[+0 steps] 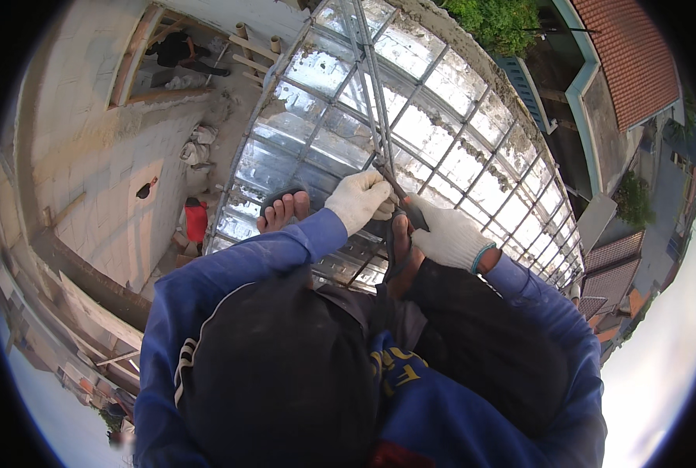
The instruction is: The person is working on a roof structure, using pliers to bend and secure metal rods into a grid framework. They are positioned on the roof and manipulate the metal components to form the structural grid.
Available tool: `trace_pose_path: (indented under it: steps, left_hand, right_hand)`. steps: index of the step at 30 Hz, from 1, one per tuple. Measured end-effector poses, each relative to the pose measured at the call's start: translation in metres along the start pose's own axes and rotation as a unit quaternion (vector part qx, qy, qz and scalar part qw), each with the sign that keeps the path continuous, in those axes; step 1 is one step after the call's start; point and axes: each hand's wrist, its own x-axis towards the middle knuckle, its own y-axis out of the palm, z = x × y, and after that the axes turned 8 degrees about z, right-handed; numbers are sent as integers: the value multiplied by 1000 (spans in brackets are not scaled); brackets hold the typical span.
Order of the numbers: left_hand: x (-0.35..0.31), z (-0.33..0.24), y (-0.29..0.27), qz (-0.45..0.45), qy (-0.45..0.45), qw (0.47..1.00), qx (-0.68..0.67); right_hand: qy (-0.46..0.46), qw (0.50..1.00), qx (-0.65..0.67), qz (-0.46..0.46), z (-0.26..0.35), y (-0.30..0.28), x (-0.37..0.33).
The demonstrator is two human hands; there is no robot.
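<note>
My left hand [360, 203], in a white knit glove, is closed with its fingertips pinched beside the lower end of a bundle of steel bars [382, 129]. What lies between those fingers is hidden. My right hand [448, 234], also gloved, is closed around the handles of a pair of pincers [401, 192], dark with orange-red on the grips. The jaws point up toward the bars, next to my left fingertips. Beneath both hands spreads a rebar grid [435, 168] over shiny metal decking [340, 129]. My sandalled feet [285, 209] rest on it, one directly below the pincers.
The deck's left edge [235, 168] drops to a lower area with sacks [198, 147] and a red object [196, 221]. A person [175, 51] is visible through a wall opening. Past the rough concrete right edge [512, 97] stand a tiled roof [627, 58] and trees [492, 22].
</note>
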Motion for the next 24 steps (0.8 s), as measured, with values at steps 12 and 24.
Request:
trace_pose_path:
  steps: [12,24]
  left_hand:
    - [-21,-12,-11,-21,-81,996,-14]
    - [-21,-9,-8,14,-34,998,55]
  right_hand:
    - [12,917,320,239,-8,0,10]
    - [-19,627,723,289,-16,37,-6]
